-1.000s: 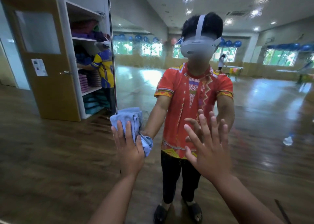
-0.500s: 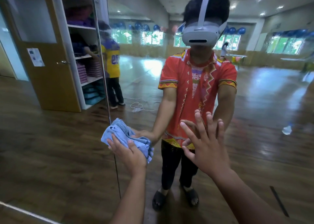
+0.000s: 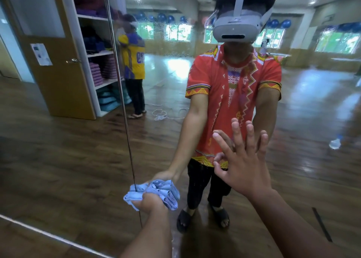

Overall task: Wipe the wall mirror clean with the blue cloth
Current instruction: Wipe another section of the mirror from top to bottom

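The wall mirror (image 3: 58,160) is filling the whole view, and a thin dark seam (image 3: 126,121) is running down it. Low down, right on the seam, the left hand (image 3: 151,204) is squeezing the blue cloth (image 3: 162,191) in a tight fist, and the bunched cloth is pressing on the glass. Small specks (image 3: 168,32) are showing high up, just right of the seam. Further right of the seam, the right hand (image 3: 244,167) is spreading its fingers wide and holding nothing. It looks like it is leaning flat on the glass. To wipe well, I think the cloth needs opening out flatter, so more of it is rubbing. Long, slow strokes going away from the seam should work best. The bare right hand may be leaving finger marks, so that spot will need wiping too.
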### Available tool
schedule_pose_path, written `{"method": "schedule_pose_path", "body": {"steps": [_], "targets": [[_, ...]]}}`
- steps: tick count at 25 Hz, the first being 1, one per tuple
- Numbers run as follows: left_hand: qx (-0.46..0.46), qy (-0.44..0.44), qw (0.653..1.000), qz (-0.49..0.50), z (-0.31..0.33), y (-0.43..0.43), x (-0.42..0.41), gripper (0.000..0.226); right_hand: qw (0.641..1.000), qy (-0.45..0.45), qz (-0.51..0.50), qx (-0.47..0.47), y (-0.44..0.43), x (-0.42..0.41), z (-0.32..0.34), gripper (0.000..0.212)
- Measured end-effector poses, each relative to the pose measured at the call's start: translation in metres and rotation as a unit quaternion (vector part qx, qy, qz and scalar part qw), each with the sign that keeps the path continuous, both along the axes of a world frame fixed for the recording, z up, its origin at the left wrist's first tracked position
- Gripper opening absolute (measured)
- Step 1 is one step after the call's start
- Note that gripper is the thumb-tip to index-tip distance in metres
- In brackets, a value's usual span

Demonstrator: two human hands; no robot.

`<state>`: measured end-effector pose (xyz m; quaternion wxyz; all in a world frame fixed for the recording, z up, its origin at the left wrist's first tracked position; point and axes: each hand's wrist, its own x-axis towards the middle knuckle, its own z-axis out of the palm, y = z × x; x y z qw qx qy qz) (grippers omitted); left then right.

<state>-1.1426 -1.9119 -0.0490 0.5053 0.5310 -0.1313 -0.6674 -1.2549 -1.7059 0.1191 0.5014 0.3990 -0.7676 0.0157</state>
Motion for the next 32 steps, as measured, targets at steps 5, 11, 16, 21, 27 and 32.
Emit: {"method": "schedule_pose_path", "body": {"steps": [5,11,16,21,27,32], "targets": [[0.047,0.037,0.996,0.063,0.032,0.016,-0.006,0.057,1.0,-0.008,0.011,-0.018,-0.005,0.001,0.0,0.094],[-0.144,0.044,0.988,0.016,0.127,0.015,-0.017,0.069,0.999,-0.003,0.027,-0.03,-0.006,0.001,0.0,0.092],[-0.405,-0.092,0.909,-0.045,0.152,0.041,-0.021,0.068,0.999,0.007,0.032,-0.03,-0.004,0.0,-0.001,0.091],[-0.382,-0.195,0.9,-0.083,0.059,0.033,-0.007,0.067,0.999,0.013,0.034,-0.035,-0.004,0.001,-0.001,0.091],[0.075,-0.013,0.993,-0.086,0.004,0.044,0.01,0.033,0.999,0.013,0.029,-0.034,-0.005,0.0,-0.003,0.092],[0.104,0.053,0.993,-0.007,0.018,0.041,-0.001,0.057,0.998,0.005,0.044,-0.04,-0.005,0.0,-0.001,0.087]]}}
